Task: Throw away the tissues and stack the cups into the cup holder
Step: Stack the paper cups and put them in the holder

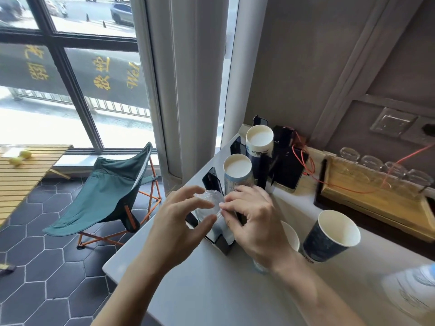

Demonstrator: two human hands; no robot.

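Observation:
A black cup holder [211, 180] stands on the white counter [211, 278] with three slots in a row. The far slot holds a stack of paper cups [259, 142], the middle slot another stack [237, 170]. At the near slot, clear plastic cups [210, 203] sit between my hands. My left hand [181, 222] curls around their left side, thumb and fingers apart. My right hand [254, 220] pinches the rim on the right. A dark blue paper cup [329, 236] stands loose to the right, and a lighter cup [290, 238] is partly hidden behind my right wrist. No tissues are visible.
A wooden tray [376, 198] with upturned glasses stands at the back right, and an orange cable [310, 165] runs to a phone by the wall. A plastic-wrapped item [414, 285] lies at the right edge. A green folding chair [110, 191] sits below the counter's left edge.

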